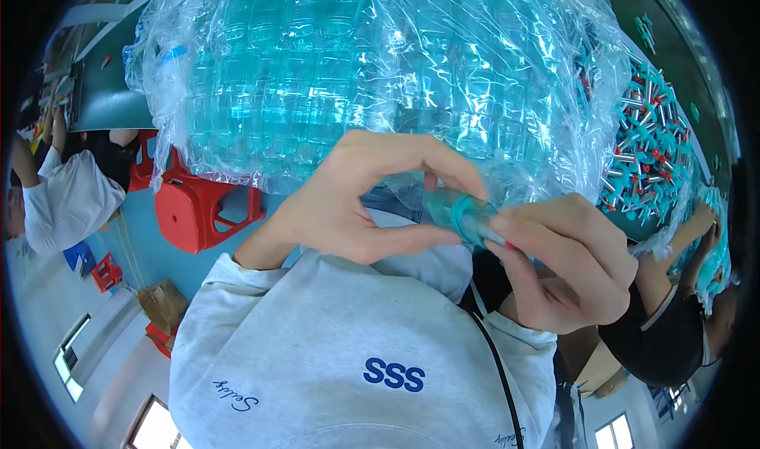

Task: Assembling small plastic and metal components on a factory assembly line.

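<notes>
In front of my chest, my left hand [348,199] curls its thumb and fingers around a translucent teal plastic piece [459,213] with a raised ring near one end. My right hand [574,259] pinches at the ringed end of that piece. A small red bit [509,246] peeks out between the right fingertips; the rest of that part is hidden by the fingers. Beyond both hands lies a large pack of teal clear plastic containers [293,77], set in rows under crinkled clear film [419,69].
A heap of small teal, silver and red parts [649,144] lies on the table to the right. A red stool [190,211] stands at the left. One person in white [75,199] sits far left, another in black [657,330] works close on my right.
</notes>
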Tool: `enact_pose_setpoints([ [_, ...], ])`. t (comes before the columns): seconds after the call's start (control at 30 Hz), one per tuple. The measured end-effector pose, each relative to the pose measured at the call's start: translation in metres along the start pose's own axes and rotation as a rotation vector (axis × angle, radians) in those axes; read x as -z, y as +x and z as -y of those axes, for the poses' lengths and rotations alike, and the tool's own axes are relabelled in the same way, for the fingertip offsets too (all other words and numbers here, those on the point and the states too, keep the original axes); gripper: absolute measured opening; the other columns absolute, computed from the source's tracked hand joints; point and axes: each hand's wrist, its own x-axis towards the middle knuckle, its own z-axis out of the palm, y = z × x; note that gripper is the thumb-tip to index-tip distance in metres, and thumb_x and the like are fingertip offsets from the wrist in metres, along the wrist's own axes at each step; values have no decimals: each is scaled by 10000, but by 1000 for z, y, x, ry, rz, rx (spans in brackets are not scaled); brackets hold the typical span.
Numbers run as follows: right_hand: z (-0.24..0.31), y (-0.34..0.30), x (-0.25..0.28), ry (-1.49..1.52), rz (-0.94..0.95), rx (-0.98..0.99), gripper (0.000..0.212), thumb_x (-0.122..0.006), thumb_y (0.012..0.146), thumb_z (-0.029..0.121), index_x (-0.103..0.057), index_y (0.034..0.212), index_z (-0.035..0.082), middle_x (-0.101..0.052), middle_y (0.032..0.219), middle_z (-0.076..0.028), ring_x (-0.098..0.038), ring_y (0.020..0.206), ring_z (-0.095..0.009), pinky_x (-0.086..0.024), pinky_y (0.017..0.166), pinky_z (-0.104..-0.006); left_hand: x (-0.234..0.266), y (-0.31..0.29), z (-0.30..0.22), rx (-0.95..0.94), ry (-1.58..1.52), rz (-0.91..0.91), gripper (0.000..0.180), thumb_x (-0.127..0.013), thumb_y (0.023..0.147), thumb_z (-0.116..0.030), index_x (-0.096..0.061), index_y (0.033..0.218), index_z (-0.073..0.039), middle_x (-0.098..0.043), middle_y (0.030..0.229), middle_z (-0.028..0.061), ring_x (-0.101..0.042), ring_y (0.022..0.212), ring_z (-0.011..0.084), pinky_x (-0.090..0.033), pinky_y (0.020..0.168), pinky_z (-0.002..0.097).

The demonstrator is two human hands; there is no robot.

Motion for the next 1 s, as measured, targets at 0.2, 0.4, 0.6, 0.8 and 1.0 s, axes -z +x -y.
enact_pose_setpoints([
  [0.2, -4, 5, 5, 19, 8, 50, 425, -792, 601, -29, -690, 1010, -81, -703, 875, -208, -658, 749, -294, -535, 651, -336, 5, 8, 11, -269, 85, -32, 288, -780, 707, 20, -741, 988, 70, -742, 974, 232, -744, 891, 345, -609, 791, 402],
  [0.4, -5, -3, -27, 48, -121, 27, 382, -843, 571, -12, -766, 945, -25, -732, 897, -140, -675, 789, -253, -556, 645, -299, 3, 2, 16, -246, 112, -72, 276, -774, 690, 60, -742, 964, 70, -740, 967, 241, -743, 924, 354, -617, 799, 406],
  [0.6, -1, -5, -28, -23, -144, 37, 371, -860, 578, -1, -772, 939, -16, -744, 886, -122, -694, 781, -245, -569, 636, -289, 1, -3, 17, -249, 75, -88, 285, -779, 684, 104, -741, 964, 73, -739, 956, 242, -742, 926, 357, -617, 818, 415],
  [0.8, -7, -6, -29, 7, -133, 59, 387, -867, 579, 6, -765, 951, -26, -745, 907, -133, -703, 805, -260, -576, 653, -293, -1, -4, 23, -234, 84, -158, 334, -802, 665, 59, -777, 989, -21, -760, 1012, 135, -751, 926, 251, -608, 772, 300],
  [1.0, -8, -3, -28, 35, -179, 7, 340, -847, 598, 60, -732, 895, -58, -721, 866, -182, -655, 758, -296, -525, 637, -340, -4, 2, 18, -251, 39, -108, 268, -788, 687, 81, -742, 950, 55, -741, 967, 233, -741, 935, 355, -618, 818, 423],
])
